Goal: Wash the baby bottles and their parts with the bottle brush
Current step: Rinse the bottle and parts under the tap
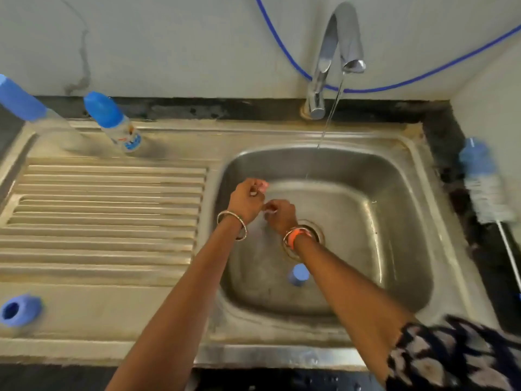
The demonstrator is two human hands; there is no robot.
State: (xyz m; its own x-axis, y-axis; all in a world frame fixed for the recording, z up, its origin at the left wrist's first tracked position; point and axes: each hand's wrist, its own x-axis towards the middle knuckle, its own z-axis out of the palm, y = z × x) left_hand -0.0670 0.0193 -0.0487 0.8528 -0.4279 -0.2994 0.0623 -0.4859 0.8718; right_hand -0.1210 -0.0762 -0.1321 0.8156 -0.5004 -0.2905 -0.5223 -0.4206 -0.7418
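Working over the sink, the left hand and right hand are both curled, fingers pinching something small and pale, maybe a teat, though blur hides what it is. A thin stream runs from the tap to their far right. The brush lies unused on the table at the right, so scrubbing looks hardly begun. Two capped bottles stand at the far left, seemingly unwashed. A blue cap sits in the basin, and a blue ring waits near left. Most of the washing remains.
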